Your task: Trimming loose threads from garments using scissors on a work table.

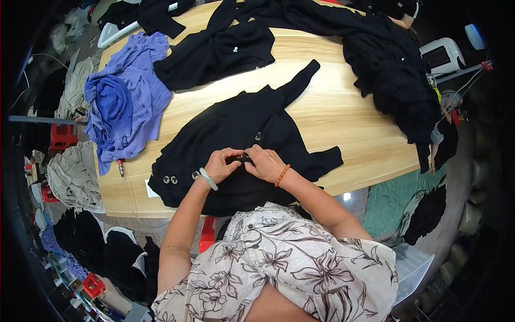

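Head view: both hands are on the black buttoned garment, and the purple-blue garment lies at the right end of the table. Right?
Wrong end: the head view shows the purple-blue garment at the table's left. Left hand and right hand are indeed on the black buttoned garment.

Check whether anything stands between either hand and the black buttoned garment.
Nothing visible does: the left hand and right hand both pinch the black buttoned garment directly. The purple garment lies off to its left.
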